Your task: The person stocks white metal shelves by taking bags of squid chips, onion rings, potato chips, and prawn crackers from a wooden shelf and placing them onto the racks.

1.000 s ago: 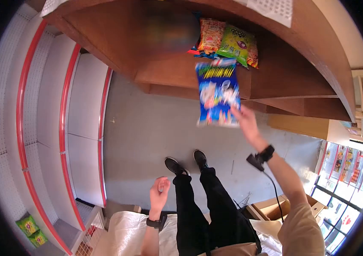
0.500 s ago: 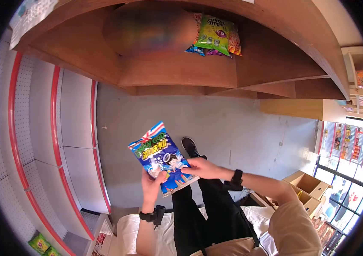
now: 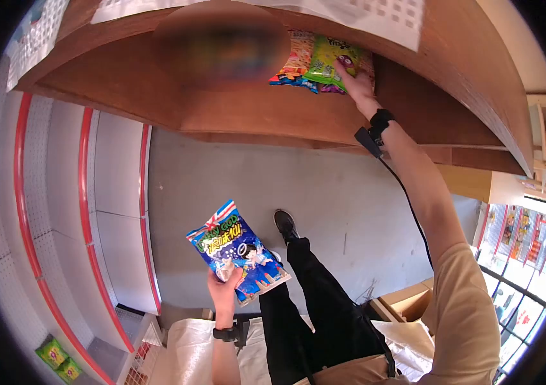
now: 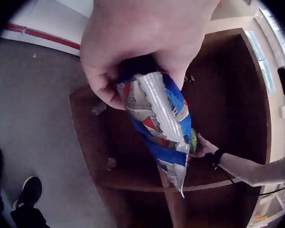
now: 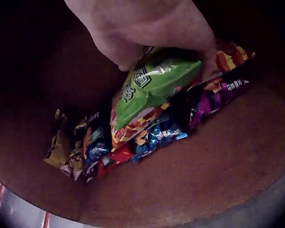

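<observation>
My left hand point(image 3: 223, 294) holds a blue snack bag point(image 3: 247, 256) by its lower left side, thumb over the front, above the floor in front of my legs. In the left wrist view the bag's silvery crimped end point(image 4: 159, 104) sticks out below the curled fingers. Reaching into the brown shelf, my right hand point(image 3: 359, 85) grips a green onion ring bag point(image 3: 325, 63), thumb on one side and fingers on the other. The right wrist view has this green bag point(image 5: 156, 83) lying over other bags, among them a blue one point(image 5: 164, 137) and a purple one point(image 5: 213, 102).
The wooden shelf point(image 3: 247, 112) arches across the top, partly blurred. White shelves with red edges point(image 3: 87, 192) stand at the left, two green bags point(image 3: 58, 359) low on them. Wooden boxes point(image 3: 407, 301) sit at the right. A cable point(image 3: 407, 199) hangs from my right wrist.
My right hand carried the blue bag down from the shelf and passed it to my left hand. It then let go, went back up to the shelf and took hold of the green bag.
</observation>
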`<state>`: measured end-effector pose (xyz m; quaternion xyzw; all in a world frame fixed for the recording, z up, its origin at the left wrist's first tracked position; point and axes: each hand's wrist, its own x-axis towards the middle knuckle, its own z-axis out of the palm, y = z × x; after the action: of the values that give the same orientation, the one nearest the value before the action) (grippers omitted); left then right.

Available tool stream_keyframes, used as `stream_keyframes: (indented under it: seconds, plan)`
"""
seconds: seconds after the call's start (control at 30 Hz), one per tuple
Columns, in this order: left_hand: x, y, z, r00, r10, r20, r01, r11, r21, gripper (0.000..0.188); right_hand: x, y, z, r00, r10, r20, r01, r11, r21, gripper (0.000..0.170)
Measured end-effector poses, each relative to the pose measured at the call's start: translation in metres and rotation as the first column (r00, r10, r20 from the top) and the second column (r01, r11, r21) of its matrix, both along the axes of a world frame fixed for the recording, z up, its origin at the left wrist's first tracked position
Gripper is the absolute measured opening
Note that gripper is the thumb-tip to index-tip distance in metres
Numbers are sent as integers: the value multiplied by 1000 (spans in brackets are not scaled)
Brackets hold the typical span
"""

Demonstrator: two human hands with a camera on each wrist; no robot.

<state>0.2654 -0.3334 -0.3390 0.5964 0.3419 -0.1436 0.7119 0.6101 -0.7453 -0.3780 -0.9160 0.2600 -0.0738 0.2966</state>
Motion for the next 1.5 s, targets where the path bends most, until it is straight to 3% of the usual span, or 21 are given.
stream_keyframes:
  seconds: [0.07, 0.13, 0.2, 0.23, 0.27, 0.3, 0.37, 0.43, 0.47, 0.5, 0.6, 0.63, 0.73, 0.77, 0.83, 0.93, 1.0, 1.2, 1.23, 1.47, 1.5]
  plan:
    - [-2, -6, 1, 1000, 7, 2, -7, 1000, -7, 42, 21, -4, -12, 978, -128, -167, 157, 972, 176, 77]
    - [-3, -12, 4, 1000, 5, -5, -5, 1000, -15, 42, 33, -20, -43, 991, -97, -88, 116, 961, 253, 77]
    - [-8, -19, 9, 1000, 16, -24, -16, 1000, -6, 42, 41, -32, -70, 981, -45, 186, -27, 929, 368, 55]
    - [-11, -20, 10, 999, 20, -36, -20, 1000, -3, 42, 33, -25, -45, 995, -101, 24, 55, 705, 707, 47]
    - [-13, -23, 10, 998, 49, -29, -49, 999, 0, 41, 14, -97, -102, 996, -86, 28, 39, 695, 718, 47]
    - [-3, -23, 6, 998, 62, -21, -62, 998, -6, 42, 69, -103, -173, 932, -178, 315, -268, 244, 932, 49]
    - [-8, -22, 0, 995, 86, -56, -84, 996, 28, 42, 41, -42, -82, 991, -83, 108, -5, 771, 637, 49]
    - [1, -24, 16, 990, 92, -110, -93, 996, 0, 44, 12, -68, -110, 991, 60, 119, -132, 529, 838, 43]
    - [2, -21, 19, 982, 170, -87, -167, 985, 43, 44, -1, -38, -50, 995, 31, -90, 61, 522, 851, 46]
    - [5, -20, 20, 990, 116, -82, -111, 992, 66, 48, -19, 8, 18, 996, 52, -69, 35, 479, 877, 51]
    - [7, -28, 34, 983, 155, -94, -141, 980, 139, 53, -73, -16, 8, 974, 222, -54, -28, 351, 936, 49]
    - [10, -30, 37, 987, 128, -102, -115, 985, 129, 53, -94, -39, -13, 946, 305, -112, -15, 384, 923, 46]
    - [-4, -38, 20, 969, 248, -4, -246, 964, 103, 54, -160, -34, 13, 916, 353, -191, 45, 384, 922, 41]
    - [-9, -39, 21, 959, 284, -9, -277, 943, 187, 55, -169, -34, -21, 880, 412, -237, 121, 288, 950, 41]
    - [-6, -41, 56, 922, 386, 41, -387, 908, 162, 55, -161, -16, 25, 802, 510, -311, 119, 374, 920, 41]
    - [-27, -28, 73, 872, 481, 94, -490, 845, 216, 54, -135, 44, 79, 710, 632, -311, 41, 403, 914, 40]
    - [-36, -13, 94, 855, 505, 119, -518, 820, 242, 54, -117, 86, 126, 636, 752, -173, -171, 356, 919, 46]
    - [-70, 48, 79, 746, 644, 172, -666, 726, 170, 51, -69, 246, 201, 405, 914, 10, -396, 166, 903, 47]
    - [-63, 57, 85, 754, 641, 140, -656, 739, 154, 51, -54, 266, 217, 364, 931, -8, -465, 189, 865, 47]
    - [-74, 127, 77, 726, 679, 109, -687, 712, 147, 48, -20, 488, 249, 172, 984, -44, -667, 149, 730, 54]
    - [-79, 130, 73, 725, 682, 99, -688, 711, 142, 48, -22, 523, 253, 142, 990, 14, -698, 90, 710, 53]
